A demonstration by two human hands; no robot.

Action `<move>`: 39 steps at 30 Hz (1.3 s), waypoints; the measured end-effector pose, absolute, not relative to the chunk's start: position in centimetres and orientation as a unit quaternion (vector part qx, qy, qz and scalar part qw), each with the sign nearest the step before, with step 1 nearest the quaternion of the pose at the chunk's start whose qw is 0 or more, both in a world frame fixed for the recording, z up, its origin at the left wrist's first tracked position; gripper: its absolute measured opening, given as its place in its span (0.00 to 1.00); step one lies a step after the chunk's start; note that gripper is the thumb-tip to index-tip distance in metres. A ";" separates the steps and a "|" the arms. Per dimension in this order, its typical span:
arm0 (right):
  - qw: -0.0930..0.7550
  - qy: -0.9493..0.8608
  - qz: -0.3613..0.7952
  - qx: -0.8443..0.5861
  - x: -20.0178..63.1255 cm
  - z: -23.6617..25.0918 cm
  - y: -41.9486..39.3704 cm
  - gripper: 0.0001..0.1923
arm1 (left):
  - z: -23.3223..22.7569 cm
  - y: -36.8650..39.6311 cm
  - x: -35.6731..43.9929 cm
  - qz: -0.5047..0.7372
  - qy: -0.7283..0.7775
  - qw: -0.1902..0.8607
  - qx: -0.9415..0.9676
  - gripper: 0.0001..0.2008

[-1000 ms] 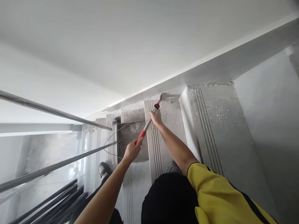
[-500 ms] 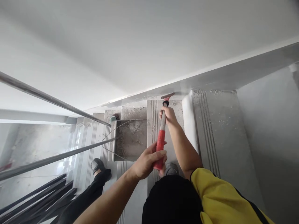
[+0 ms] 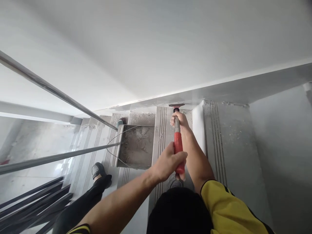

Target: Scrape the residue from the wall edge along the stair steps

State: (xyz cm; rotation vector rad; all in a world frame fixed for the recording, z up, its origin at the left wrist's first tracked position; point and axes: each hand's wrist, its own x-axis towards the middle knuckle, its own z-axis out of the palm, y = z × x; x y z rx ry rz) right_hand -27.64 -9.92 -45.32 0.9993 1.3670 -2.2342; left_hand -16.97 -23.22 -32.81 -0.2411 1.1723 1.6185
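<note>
Head view, from my remote seat: I have the left hand [image 3: 170, 161] wrapped round the red grip [image 3: 178, 143] of a scraper [image 3: 177, 136], fingers curled, and the right hand [image 3: 180, 120] curled round its grey shaft [image 3: 177, 126] just below the head. The scraper's wide blade [image 3: 176, 105] lies along the foot of the skirting [image 3: 219, 90], above a gritty stair tread [image 3: 163, 126]; contact I cannot tell. A dusty pan [image 3: 118, 152] sits on the steps, image-left of the tool.

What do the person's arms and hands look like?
The left grip and right grip are ungloved hands on bare forearms; no cables show. The right arm wears a short yellow fabric sleeve with black trim; the left shows a yellow-striped black cuff.
</note>
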 end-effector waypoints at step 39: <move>0.125 0.471 -0.803 0.342 -26.3 -45.6 -10.6 0.10 | -35.5 -24.9 -14.3 0.699 0.471 0.533 -0.075 0.20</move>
